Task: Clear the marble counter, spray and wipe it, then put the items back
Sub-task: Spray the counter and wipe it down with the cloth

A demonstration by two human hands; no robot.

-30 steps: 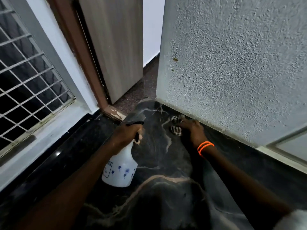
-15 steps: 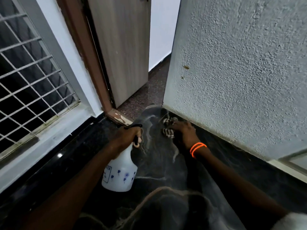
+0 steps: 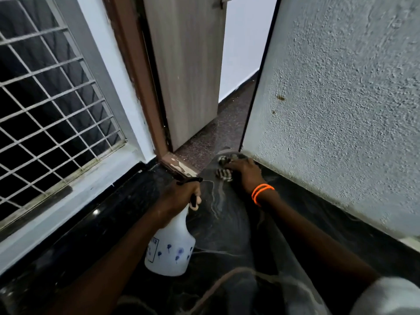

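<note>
right grip (image 3: 246, 173) farther along counter (image 3: 227, 223)

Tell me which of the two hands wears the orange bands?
The right hand, pressing the striped cloth by the wall; the left hand, gripping the spray bottle, has a bare wrist.

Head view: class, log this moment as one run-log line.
step: wiping | left hand: grips spray bottle | right hand: presses striped cloth on marble counter, far corner
</note>
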